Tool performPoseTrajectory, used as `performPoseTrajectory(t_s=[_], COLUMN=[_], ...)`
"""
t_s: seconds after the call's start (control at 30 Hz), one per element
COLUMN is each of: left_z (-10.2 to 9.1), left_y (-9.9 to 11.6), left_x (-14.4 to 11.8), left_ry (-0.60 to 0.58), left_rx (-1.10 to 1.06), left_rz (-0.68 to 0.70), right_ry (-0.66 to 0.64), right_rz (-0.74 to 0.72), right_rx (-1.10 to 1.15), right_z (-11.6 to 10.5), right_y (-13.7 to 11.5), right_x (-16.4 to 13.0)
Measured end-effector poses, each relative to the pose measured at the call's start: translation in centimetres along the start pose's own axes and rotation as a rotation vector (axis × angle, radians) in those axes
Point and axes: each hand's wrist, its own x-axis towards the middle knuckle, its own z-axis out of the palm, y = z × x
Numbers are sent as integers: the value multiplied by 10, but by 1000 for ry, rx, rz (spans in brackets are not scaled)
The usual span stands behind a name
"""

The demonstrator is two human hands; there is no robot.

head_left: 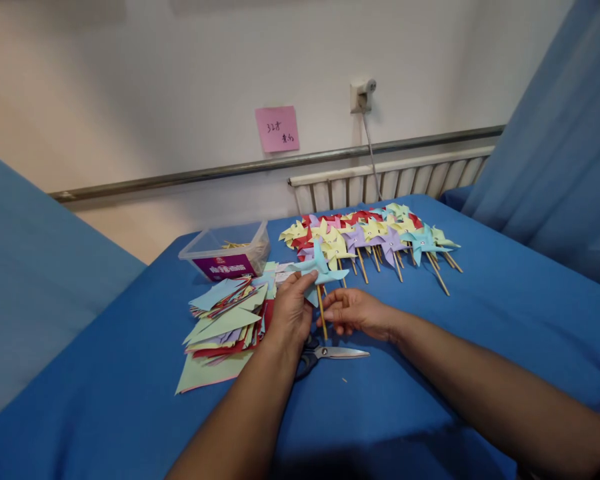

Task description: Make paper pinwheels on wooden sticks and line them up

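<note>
A light blue paper pinwheel (pixel 319 265) on a thin wooden stick is upright in front of me. My left hand (pixel 294 308) pinches it just below the paper blades. With fingers curled, my right hand (pixel 355 312) closes on the lower part of the stick. Beneath my hands lies a pair of scissors (pixel 343 353) with dark handles, the blades pointing right; my left hand partly hides the handles. Left of my left hand is a stack of coloured paper pieces (pixel 225 327) in green, red, purple and blue.
A clear plastic box (pixel 220 239) with a purple label holds thin sticks behind the paper. Many finished pinwheels (pixel 380 237) lie in rows at the back right of the blue-covered table (pixel 430 373). Behind stand a radiator (pixel 405 183) and rail; blue curtains (pixel 555 147) hang at the sides.
</note>
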Motion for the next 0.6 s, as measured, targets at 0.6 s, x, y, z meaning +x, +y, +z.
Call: performPoseTrajectory(t_s=[0.6], left_z=[-5], left_y=[5], left_x=[7], left_ry=[-66], left_rx=[127], left_rz=[-27], right_ry=[-14], right_rz=[-104], right_rx=[-97], right_z=[-18], right_y=[-12], right_x=[-6])
